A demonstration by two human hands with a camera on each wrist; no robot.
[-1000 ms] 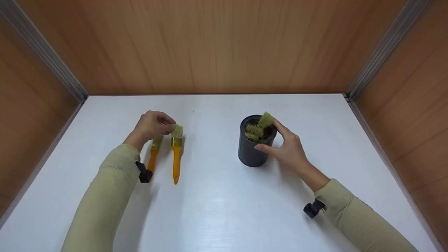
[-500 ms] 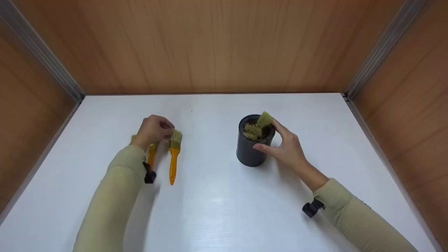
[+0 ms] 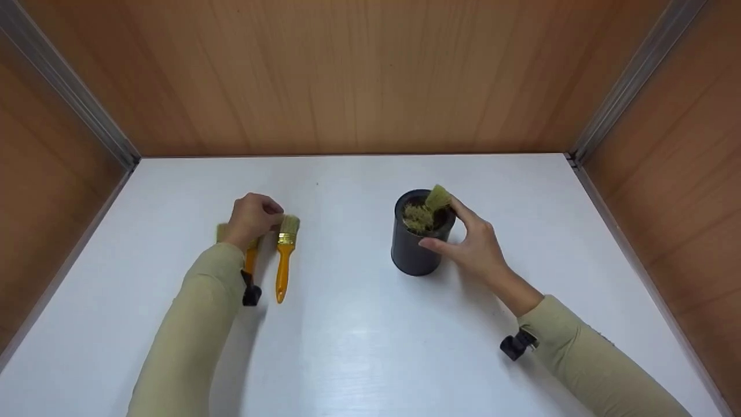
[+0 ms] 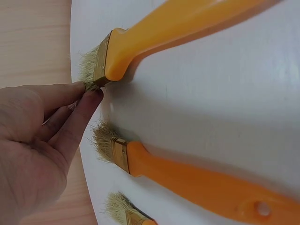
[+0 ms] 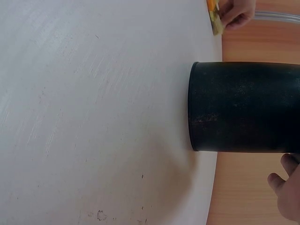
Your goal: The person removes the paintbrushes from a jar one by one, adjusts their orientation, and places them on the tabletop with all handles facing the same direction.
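My left hand point(image 3: 277, 218) pinches the brass ferrule of an orange-handled paintbrush point(image 3: 282, 258) that lies flat on the white table point(image 3: 359, 347). In the left wrist view the thumb and forefinger point(image 4: 91, 90) meet at that brush's point(image 4: 178, 23) bristle end. A second brush point(image 4: 187, 174) lies beside it, partly under my hand point(image 3: 250, 260), and a third brush's bristles point(image 4: 123, 210) show further left. My right hand point(image 3: 448, 229) holds a black cup point(image 3: 412, 250), thumb on its side and fingers at the rim. Several brush heads point(image 3: 427, 209) stick out of the cup point(image 5: 243, 108).
Wooden walls with metal corner strips point(image 3: 69, 92) close the table in on three sides. Black wrist camera mounts point(image 3: 515, 345) sit on both sleeves. Bare white surface lies between the brushes and the cup and along the near edge.
My left hand has drawn back slightly toward me and to the left, and the pinched brush has shifted with it. The right hand and cup have stayed put.
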